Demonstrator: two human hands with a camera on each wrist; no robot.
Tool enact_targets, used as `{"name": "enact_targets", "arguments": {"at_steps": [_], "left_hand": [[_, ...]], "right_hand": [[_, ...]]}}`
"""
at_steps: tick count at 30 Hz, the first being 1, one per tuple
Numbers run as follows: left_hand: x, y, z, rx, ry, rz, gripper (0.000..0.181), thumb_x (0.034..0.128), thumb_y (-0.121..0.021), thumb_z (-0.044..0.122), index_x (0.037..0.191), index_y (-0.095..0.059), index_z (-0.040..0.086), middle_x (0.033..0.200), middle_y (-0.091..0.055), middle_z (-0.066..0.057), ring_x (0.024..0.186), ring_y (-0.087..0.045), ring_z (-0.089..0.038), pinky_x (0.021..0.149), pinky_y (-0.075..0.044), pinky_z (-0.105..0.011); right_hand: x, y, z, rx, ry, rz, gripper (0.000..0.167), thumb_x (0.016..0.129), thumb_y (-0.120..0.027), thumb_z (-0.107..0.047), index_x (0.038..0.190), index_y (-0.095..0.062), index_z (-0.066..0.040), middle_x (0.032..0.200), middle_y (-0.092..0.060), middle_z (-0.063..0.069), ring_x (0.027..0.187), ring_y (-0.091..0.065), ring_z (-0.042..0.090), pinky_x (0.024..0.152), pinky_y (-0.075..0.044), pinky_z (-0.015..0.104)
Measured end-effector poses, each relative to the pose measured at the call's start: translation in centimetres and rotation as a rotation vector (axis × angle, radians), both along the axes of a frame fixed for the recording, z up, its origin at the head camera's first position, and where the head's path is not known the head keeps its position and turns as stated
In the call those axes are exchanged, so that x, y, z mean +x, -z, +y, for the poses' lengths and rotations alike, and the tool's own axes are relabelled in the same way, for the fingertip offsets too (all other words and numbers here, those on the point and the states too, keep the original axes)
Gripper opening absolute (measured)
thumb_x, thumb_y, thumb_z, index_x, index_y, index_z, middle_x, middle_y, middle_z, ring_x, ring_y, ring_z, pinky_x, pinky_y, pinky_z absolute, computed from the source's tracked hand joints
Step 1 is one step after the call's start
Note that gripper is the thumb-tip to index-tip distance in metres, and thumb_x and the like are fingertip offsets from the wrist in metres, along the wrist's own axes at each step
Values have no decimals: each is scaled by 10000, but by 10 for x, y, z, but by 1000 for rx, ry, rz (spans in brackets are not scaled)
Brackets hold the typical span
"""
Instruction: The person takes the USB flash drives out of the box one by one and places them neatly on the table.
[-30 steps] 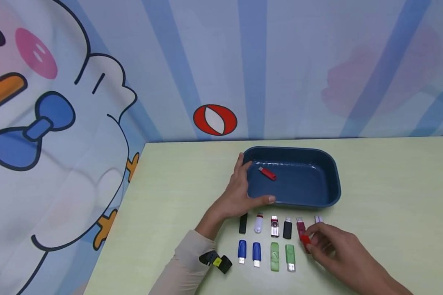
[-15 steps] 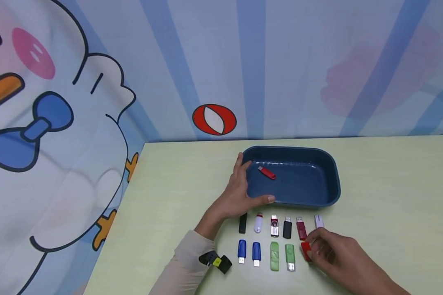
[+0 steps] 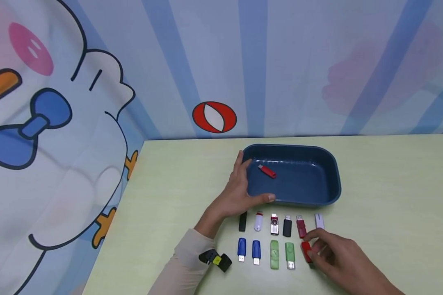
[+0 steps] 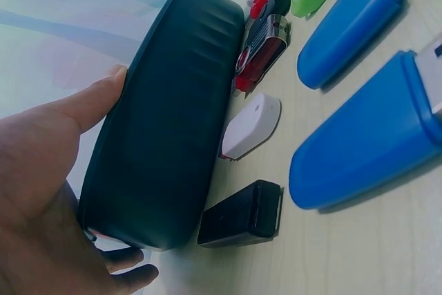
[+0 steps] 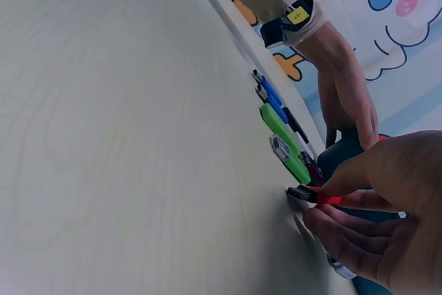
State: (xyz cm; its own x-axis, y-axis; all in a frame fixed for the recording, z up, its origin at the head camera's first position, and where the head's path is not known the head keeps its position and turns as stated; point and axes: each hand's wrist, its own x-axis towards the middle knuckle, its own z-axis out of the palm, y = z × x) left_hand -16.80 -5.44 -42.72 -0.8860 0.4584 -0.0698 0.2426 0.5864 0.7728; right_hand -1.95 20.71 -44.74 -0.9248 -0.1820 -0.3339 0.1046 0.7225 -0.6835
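Observation:
My left hand [image 3: 238,192] holds the near left corner of a dark blue tray [image 3: 332,196], thumb along the front rim and fingers at the left end. Inside the tray a red USB stick [image 3: 267,171] lies at a slant. Between the thumb and fingers of my right hand [image 3: 341,256] is another red USB stick [image 3: 306,251], low over the table or touching it; I cannot tell which. In the right wrist view its dark end [image 5: 302,193] sticks out past the fingertips. Just left of it lies a green USB stick [image 3: 290,255], and behind it a dark red one [image 3: 301,227].
Two rows of USB sticks lie before the tray. The back row has a black one [image 3: 242,222], a white one [image 3: 258,221] and a pale one [image 3: 319,221], among others. In front are two blue ones [image 3: 241,248]. A printed wall [image 3: 280,69] stands behind the table.
My right hand has brought its red USB stick a little toward me, from over the dark red one to beside the green one. The left hand and the tray stay put.

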Motion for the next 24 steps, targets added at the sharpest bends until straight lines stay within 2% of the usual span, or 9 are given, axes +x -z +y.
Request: {"name": "enact_targets", "arguments": {"at_steps": [8,16,24], "left_hand": [[-2,1,1,-5,-7,-3,1153,869,-818,501,1701,-132,91,1798,147,-2,1657,-99,-365,1260,-275,-652],[-3,0,1,5,-7,4,1150,872,-816,495,1700,-128,90,1796,153,-1,1658,-87,-359,1268,-258,-653],[-2,1,0,3,-1,9,1148,874,-823,491,1696,-140,71,1796,157,3,1657,-99,-355,1271,-263,-641]], "right_hand": [[-1,3,-2,54,27,-2,282,918,-789,-87,1178,-694,-137,840,-684,-90,781,-613,87,662,-535,206],[0,6,1,61,-13,66,240,905,-778,-58,1114,-693,-140,774,-616,-109,693,-531,30,639,-493,199],[-4,6,-5,77,34,-39,253,907,-816,-97,1126,-692,-122,780,-615,-59,734,-552,118,636,-478,214]]}}
